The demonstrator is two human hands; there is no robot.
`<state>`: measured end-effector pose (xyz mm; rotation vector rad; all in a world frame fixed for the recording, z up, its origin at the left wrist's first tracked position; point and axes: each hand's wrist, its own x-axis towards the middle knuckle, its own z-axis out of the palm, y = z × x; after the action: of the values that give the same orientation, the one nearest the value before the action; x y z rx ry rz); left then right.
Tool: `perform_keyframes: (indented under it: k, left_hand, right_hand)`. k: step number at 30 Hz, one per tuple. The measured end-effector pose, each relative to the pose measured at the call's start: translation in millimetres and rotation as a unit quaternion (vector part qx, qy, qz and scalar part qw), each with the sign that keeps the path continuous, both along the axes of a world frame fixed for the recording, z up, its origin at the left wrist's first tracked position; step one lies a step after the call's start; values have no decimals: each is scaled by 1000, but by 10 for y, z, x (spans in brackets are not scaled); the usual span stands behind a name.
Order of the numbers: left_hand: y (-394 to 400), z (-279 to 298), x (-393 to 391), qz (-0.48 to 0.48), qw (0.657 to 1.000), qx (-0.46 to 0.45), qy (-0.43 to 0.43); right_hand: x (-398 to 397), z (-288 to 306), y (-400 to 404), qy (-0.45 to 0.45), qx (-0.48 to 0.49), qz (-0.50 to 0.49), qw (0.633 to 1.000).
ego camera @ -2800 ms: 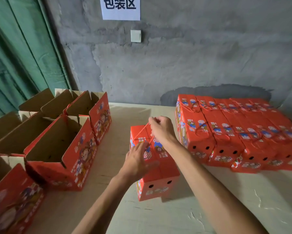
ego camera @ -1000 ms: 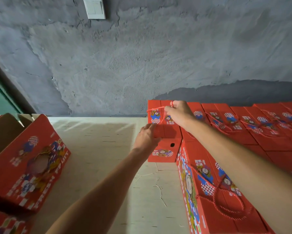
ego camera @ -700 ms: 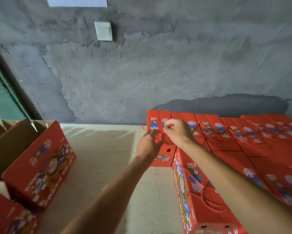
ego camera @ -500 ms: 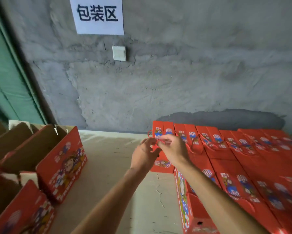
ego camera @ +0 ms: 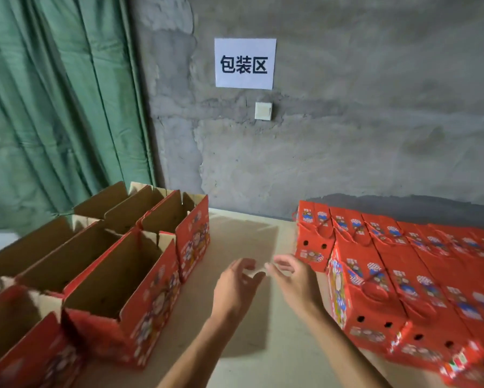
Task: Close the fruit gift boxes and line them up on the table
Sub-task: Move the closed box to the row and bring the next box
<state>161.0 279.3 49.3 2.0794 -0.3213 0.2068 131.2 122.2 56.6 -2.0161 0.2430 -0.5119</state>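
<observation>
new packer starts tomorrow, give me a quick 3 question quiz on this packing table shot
1. True or false: the left hand and the right hand each grip a box.
2. Which side of the table holds the open boxes? A) the person's left B) the person's right C) against the sign
3. Fill in: the closed boxes sit packed in rows, and their tops carry red rope ____.

Key:
1. False; both hands hang over the table, fingers loose, holding nothing.
2. A.
3. Handles.
</observation>
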Motion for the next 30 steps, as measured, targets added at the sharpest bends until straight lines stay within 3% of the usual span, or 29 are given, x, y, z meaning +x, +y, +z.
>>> perform_keyframes:
  k: [8,15,22,26,30]
  left_hand:
    - [1208,-314,-449,52,998,-32,29]
    - [1957,-311,-439,117,988,94,-30]
    - [2234,-331,-26,127,972,187,57]
    - [2240,-395,199,105,953,270,88]
    - [2226,-431,360,117,943,293,106]
  right_hand:
    - [-248,-280,1137,20,21,47,998]
    - [24,-381,2010,44,5,100,994]
    - [251,-600,2481,53,17,118,991]
    - [268,-630,2473,69,33,97,992]
    - [289,-634,2378,80,35,79,993]
